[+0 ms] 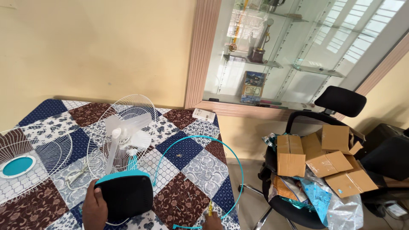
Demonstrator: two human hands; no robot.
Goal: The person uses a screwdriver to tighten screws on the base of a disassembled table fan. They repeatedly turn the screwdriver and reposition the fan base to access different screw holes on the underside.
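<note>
Left hand (94, 208) presses flat on the fan base (124, 194); right of it, the right hand (211, 221) pinches a yellow screwdriver (210, 208) at the teal ring (200, 179) — better kept upright.

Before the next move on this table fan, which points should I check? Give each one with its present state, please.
1. Left hand steadies the fan base: ok, it rests on the black base.
2. Right hand has a grip on the small yellow tool: cannot tell, the hand is mostly cut off.
3. Teal rim ring within reach: ok, it lies on the tablecloth beside the fan.
4. Front guard at hand: ok, it lies flat to the left.
5. Blades mounted inside the rear guard: ok.
6. Screws ready: cannot tell.
</note>
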